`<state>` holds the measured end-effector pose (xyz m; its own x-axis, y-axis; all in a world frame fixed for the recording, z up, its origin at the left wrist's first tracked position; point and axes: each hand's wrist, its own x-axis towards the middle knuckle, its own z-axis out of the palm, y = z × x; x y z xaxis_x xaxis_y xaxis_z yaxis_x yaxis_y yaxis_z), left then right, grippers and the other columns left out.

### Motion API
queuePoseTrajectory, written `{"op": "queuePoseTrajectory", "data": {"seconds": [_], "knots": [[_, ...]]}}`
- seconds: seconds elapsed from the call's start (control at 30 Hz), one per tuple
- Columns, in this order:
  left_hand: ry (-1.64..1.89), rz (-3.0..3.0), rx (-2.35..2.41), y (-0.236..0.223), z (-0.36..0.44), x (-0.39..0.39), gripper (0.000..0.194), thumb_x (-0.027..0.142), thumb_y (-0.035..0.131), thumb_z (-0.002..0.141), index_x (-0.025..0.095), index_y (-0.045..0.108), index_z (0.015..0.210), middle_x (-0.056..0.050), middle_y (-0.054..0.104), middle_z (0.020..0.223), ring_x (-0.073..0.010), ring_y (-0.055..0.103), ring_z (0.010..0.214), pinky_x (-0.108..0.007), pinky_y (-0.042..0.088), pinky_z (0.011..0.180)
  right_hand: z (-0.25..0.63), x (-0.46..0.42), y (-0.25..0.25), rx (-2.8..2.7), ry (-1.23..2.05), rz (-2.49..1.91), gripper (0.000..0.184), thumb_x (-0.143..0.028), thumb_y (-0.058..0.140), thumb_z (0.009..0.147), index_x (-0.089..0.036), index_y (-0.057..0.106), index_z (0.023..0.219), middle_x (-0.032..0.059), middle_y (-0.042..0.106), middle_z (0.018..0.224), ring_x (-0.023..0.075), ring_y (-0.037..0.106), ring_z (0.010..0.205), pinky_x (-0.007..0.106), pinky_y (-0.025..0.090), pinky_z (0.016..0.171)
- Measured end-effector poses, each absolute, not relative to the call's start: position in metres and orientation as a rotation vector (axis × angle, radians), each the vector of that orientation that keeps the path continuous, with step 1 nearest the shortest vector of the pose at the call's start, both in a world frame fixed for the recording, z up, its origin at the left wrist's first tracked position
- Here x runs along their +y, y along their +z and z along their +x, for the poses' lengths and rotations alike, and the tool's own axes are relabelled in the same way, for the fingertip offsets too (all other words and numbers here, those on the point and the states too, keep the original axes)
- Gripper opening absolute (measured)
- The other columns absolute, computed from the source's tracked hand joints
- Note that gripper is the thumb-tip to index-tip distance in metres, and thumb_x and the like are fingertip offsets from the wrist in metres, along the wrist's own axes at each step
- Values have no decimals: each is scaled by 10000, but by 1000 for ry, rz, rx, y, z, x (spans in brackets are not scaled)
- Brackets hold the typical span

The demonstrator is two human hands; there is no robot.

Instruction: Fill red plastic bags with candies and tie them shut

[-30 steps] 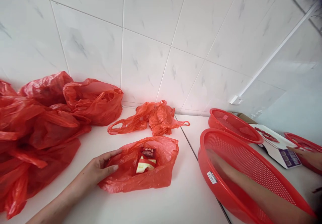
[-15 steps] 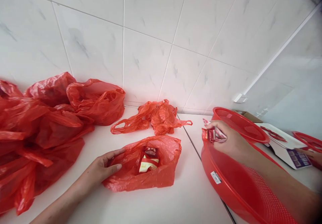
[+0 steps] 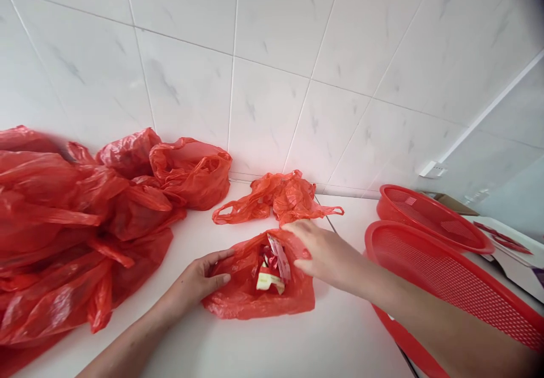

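both hands work at the small red bag (image 3: 255, 293) in the lower centre of the frame: the left hand (image 3: 198, 279) pinches its left rim between thumb and fingers, while the right hand (image 3: 325, 253), fingers loosely spread, hovers at its open mouth. inside lie snack packets (image 3: 272, 264), red and cream, their print too blurred to read. at right, two red mesh baskets (image 3: 429, 264) overlap; crumpled red bags (image 3: 85, 208) are heaped at left.
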<state>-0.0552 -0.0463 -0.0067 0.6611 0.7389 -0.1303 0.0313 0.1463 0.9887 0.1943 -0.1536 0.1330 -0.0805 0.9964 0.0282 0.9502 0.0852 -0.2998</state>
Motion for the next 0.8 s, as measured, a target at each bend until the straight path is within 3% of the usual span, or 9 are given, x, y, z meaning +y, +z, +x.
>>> {"op": "queuePoseTrajectory", "data": {"seconds": [0.17,0.3,0.37,0.43,0.53,0.73,0.8], "knots": [[562,1341,744,-8,-55,-44,649,394,742,712,217,546,1305,-80,637,1249,-308,638,1065,-382,529,879,231,-215,149,-1982,203,-2316,261,-257,504,807,-301,621,1036,0,651,1060,197,632,887,304,494,723],[555,1315,739,-14,-55,-39,651,389,754,706,233,547,1303,-70,623,1273,-303,628,1087,-368,535,885,278,-270,121,-1895,-230,-2500,528,-264,593,660,-247,562,1188,93,587,1231,314,587,1061,430,506,825],[556,1304,749,-16,-55,-37,668,383,775,684,242,553,1297,-70,630,1263,-307,632,1079,-365,542,879,294,-294,100,-1847,-286,-2593,573,-240,595,624,-227,553,1195,118,648,1115,330,636,948,419,529,721],[558,1292,772,-17,-55,-37,698,381,801,649,245,561,1291,-68,644,1243,-313,636,1071,-358,553,862,300,-313,80,-1820,-234,-2690,474,-186,526,676,-222,575,1146,86,702,844,287,671,713,364,514,567],[542,1262,797,-14,-55,-37,726,372,815,632,245,554,1298,-59,661,1217,-319,635,1069,-344,560,840,292,-330,54,-1730,-286,-2806,430,-82,379,751,-179,581,1118,46,650,601,244,636,510,317,461,451],[558,1232,810,-13,-55,-38,703,345,814,635,252,565,1286,-26,651,1234,-320,624,1083,-309,554,832,272,-341,32,-1758,-487,-2609,492,-27,351,763,-235,542,1166,87,716,885,249,699,796,307,533,595],[550,1256,812,-15,-56,-37,695,367,806,644,261,561,1286,-26,626,1271,-310,619,1099,-308,553,846,275,-343,33,-1744,-502,-2626,497,-24,334,772,-226,535,1179,74,714,836,232,698,726,295,527,574]]}}
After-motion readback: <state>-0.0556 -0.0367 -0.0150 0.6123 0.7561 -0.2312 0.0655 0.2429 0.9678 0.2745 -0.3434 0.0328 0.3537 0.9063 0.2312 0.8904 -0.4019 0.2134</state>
